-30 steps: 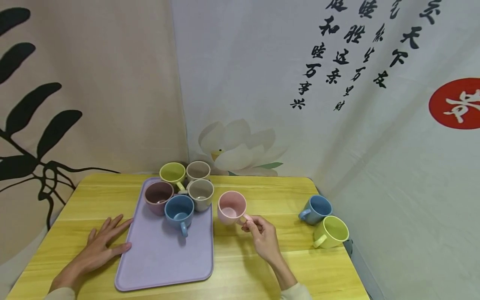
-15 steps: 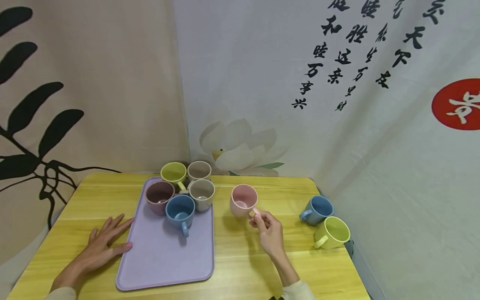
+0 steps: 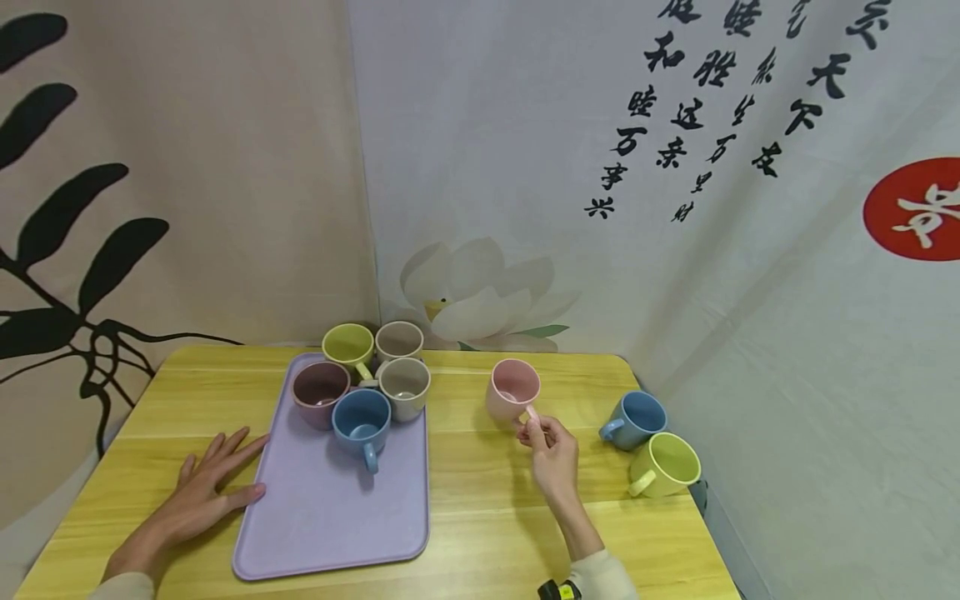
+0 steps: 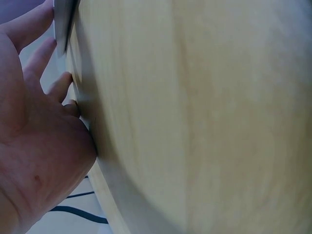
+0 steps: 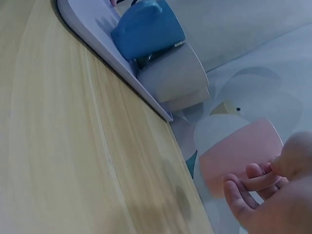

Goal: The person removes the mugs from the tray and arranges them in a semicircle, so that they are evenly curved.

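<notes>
My right hand (image 3: pixel 557 462) pinches the handle of a pink mug (image 3: pixel 513 392) and holds it upright; in the right wrist view the same pink mug (image 5: pixel 239 153) hangs above the table. On the left, my left hand (image 3: pixel 198 500) lies with spread fingers, its thumb and fingertips touching the edge of a lilac tray (image 3: pixel 330 525). On that tray's far part stand a blue mug (image 3: pixel 362 421), a mauve mug (image 3: pixel 320 392), a yellow-green mug (image 3: pixel 347 343) and two greyish mugs, the nearer grey mug (image 3: pixel 405 390) partly covering the farther grey mug (image 3: pixel 399 338).
Near the table's right edge stand another blue mug (image 3: pixel 633 419) and a second yellow-green mug (image 3: pixel 666 464), close together. The wooden table (image 3: pixel 487 533) ends against a printed curtain (image 3: pixel 487 167) at the back.
My right hand has carried the pink mug rightward and farther back, away from the tray's right edge. My left hand stays at the tray's left edge.
</notes>
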The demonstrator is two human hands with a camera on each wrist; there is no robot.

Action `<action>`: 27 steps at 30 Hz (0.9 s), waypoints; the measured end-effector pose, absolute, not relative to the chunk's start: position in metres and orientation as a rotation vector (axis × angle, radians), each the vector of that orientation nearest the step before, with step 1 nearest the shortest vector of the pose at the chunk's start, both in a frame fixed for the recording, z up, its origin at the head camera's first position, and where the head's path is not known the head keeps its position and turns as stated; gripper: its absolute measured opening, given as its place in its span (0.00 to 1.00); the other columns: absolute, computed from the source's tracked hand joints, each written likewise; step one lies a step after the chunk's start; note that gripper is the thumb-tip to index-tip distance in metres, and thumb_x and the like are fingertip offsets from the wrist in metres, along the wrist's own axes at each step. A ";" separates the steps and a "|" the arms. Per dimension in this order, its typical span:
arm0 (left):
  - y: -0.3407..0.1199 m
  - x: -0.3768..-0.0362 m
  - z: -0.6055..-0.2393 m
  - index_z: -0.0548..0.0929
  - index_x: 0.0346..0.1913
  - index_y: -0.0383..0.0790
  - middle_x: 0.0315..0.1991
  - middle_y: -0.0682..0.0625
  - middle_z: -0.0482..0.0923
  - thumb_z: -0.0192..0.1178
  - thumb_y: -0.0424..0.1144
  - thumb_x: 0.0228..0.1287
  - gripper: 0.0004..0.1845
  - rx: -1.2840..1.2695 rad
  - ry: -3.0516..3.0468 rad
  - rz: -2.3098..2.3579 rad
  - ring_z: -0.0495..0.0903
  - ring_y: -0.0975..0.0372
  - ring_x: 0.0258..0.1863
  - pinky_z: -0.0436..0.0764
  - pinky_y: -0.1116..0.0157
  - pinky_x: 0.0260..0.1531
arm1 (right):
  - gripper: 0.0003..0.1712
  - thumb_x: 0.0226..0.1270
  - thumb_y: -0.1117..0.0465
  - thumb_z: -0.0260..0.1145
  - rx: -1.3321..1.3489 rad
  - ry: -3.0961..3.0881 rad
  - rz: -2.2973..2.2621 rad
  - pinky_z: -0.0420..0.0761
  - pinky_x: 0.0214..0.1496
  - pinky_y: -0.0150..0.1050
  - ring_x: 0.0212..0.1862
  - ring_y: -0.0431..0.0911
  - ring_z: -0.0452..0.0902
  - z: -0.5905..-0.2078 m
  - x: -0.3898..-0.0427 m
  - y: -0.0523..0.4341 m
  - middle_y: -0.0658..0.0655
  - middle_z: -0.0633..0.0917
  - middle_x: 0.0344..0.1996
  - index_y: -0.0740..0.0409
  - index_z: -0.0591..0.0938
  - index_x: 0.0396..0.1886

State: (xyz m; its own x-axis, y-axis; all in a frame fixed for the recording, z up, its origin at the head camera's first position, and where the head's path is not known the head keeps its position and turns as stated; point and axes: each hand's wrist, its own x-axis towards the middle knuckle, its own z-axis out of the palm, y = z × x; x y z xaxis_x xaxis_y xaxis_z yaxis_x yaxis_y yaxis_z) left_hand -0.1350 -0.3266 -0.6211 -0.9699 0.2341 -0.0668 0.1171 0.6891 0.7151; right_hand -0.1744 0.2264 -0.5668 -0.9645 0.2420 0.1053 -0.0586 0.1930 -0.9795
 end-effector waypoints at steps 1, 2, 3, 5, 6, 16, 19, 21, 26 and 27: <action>-0.327 -0.135 -0.621 0.61 0.91 0.43 0.91 0.22 0.42 0.66 0.52 0.82 0.44 0.288 2.745 1.145 0.30 0.19 0.88 0.12 0.22 0.79 | 0.14 0.88 0.66 0.65 -0.187 -2.227 1.850 0.96 0.54 0.39 0.47 0.56 0.95 -0.568 -0.176 0.228 0.74 0.93 0.46 0.78 0.85 0.57; -0.327 -0.135 -0.622 0.61 0.91 0.43 0.91 0.22 0.42 0.66 0.52 0.82 0.44 0.289 2.746 1.145 0.30 0.19 0.88 0.12 0.22 0.80 | 0.15 0.88 0.66 0.64 -0.198 -2.223 1.849 0.96 0.54 0.39 0.47 0.55 0.95 -0.568 -0.177 0.229 0.75 0.93 0.46 0.78 0.85 0.57; -0.327 -0.135 -0.622 0.60 0.91 0.43 0.91 0.22 0.42 0.66 0.52 0.82 0.44 0.290 2.747 1.143 0.30 0.19 0.88 0.12 0.22 0.80 | 0.15 0.89 0.66 0.64 -0.211 -2.219 1.848 0.96 0.53 0.38 0.47 0.54 0.95 -0.569 -0.178 0.230 0.75 0.92 0.47 0.78 0.85 0.57; -0.327 -0.136 -0.622 0.60 0.91 0.44 0.91 0.22 0.42 0.66 0.52 0.82 0.44 0.290 2.748 1.141 0.30 0.19 0.88 0.12 0.22 0.80 | 0.16 0.89 0.65 0.63 -0.233 -2.215 1.839 0.96 0.53 0.38 0.46 0.53 0.95 -0.571 -0.180 0.233 0.76 0.92 0.48 0.78 0.85 0.57; -0.327 -0.136 -0.622 0.60 0.91 0.44 0.91 0.22 0.42 0.66 0.52 0.82 0.44 0.291 2.748 1.141 0.30 0.19 0.88 0.12 0.22 0.80 | 0.16 0.89 0.65 0.63 -0.248 -2.210 1.836 0.96 0.53 0.37 0.47 0.53 0.95 -0.572 -0.182 0.234 0.76 0.92 0.48 0.78 0.85 0.56; -0.327 -0.136 -0.622 0.61 0.91 0.43 0.91 0.22 0.42 0.66 0.53 0.82 0.44 0.281 2.745 1.137 0.30 0.19 0.88 0.13 0.21 0.79 | 0.14 0.89 0.64 0.65 -0.362 -2.182 1.781 0.96 0.55 0.40 0.50 0.60 0.96 -0.576 -0.193 0.247 0.75 0.93 0.50 0.73 0.87 0.55; -0.327 -0.136 -0.622 0.61 0.91 0.43 0.91 0.22 0.42 0.66 0.53 0.82 0.44 0.285 2.747 1.142 0.31 0.19 0.88 0.13 0.21 0.79 | 0.15 0.89 0.64 0.64 -0.394 -2.151 1.788 0.96 0.56 0.42 0.49 0.56 0.96 -0.576 -0.198 0.249 0.77 0.92 0.51 0.74 0.88 0.55; -0.327 -0.135 -0.621 0.61 0.91 0.43 0.91 0.22 0.42 0.66 0.53 0.82 0.44 0.289 2.749 1.146 0.31 0.19 0.88 0.13 0.21 0.79 | 0.14 0.89 0.64 0.64 -0.418 -2.134 1.786 0.96 0.56 0.41 0.48 0.53 0.96 -0.576 -0.200 0.250 0.77 0.92 0.51 0.74 0.88 0.55; -0.326 -0.135 -0.621 0.62 0.91 0.43 0.91 0.21 0.42 0.66 0.52 0.82 0.44 0.292 2.751 1.151 0.31 0.18 0.88 0.12 0.21 0.79 | 0.15 0.89 0.63 0.64 -0.478 -2.076 1.783 0.96 0.56 0.39 0.45 0.46 0.95 -0.577 -0.205 0.253 0.76 0.93 0.51 0.74 0.88 0.55; -0.326 -0.134 -0.621 0.62 0.91 0.43 0.91 0.21 0.42 0.66 0.52 0.82 0.44 0.290 2.752 1.150 0.31 0.19 0.88 0.12 0.21 0.79 | 0.16 0.89 0.63 0.65 -0.484 -2.061 1.788 0.96 0.56 0.38 0.44 0.45 0.95 -0.577 -0.207 0.253 0.76 0.93 0.51 0.75 0.88 0.55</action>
State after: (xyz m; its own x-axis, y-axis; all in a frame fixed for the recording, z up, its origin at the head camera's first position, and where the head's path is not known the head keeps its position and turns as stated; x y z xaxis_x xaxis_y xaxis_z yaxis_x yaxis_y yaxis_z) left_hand -0.1344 -0.3262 -0.6214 -0.9709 0.2322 -0.0588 0.1213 0.6882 0.7153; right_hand -0.2067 0.2534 -0.5770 -0.8732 0.4847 0.0512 0.0178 0.1366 -0.9905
